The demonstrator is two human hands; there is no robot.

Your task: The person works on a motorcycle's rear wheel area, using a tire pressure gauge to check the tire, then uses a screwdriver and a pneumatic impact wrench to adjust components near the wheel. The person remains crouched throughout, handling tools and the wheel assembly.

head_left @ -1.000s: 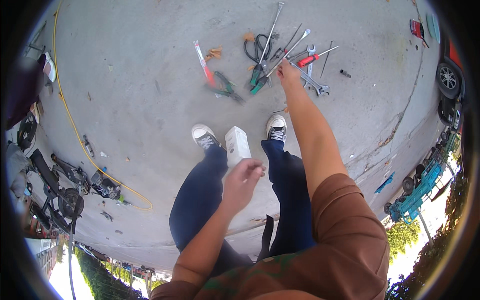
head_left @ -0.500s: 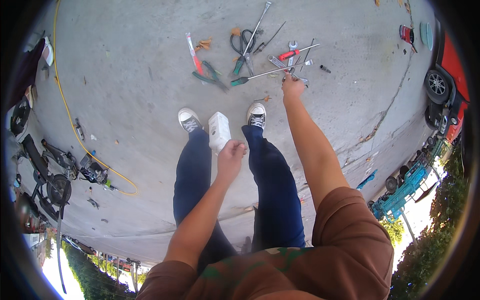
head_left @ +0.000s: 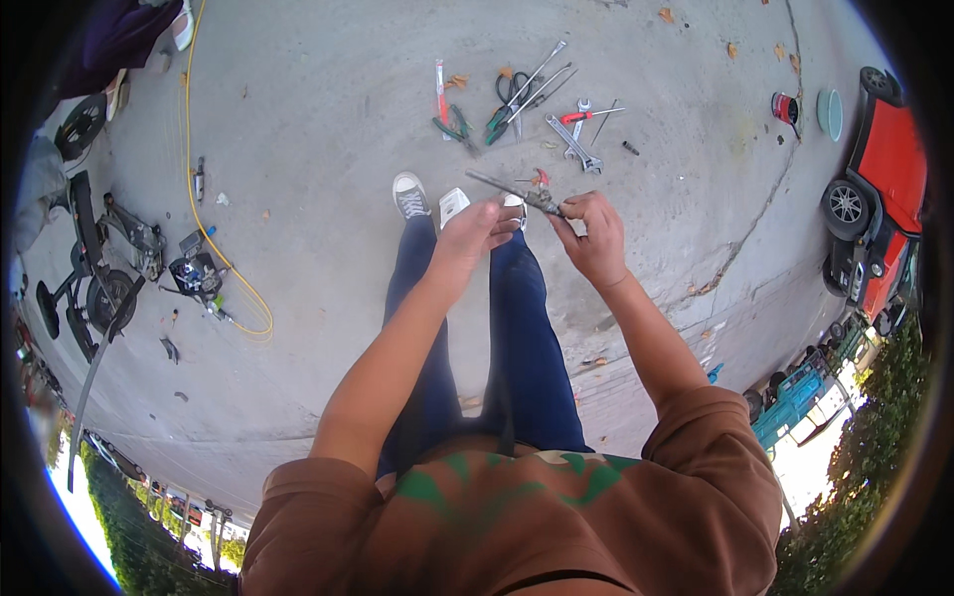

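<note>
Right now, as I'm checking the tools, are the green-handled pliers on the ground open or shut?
The green-handled pliers look open: their handles spread apart. The jaws are too blurred to judge.

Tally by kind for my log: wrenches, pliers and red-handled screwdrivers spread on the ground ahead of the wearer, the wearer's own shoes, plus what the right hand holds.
Wrenches: 2
Green-handled pliers: 1
Red-handled screwdriver: 1
Shoes: 2
Metal tool in right hand: 1
Total: 7
</note>
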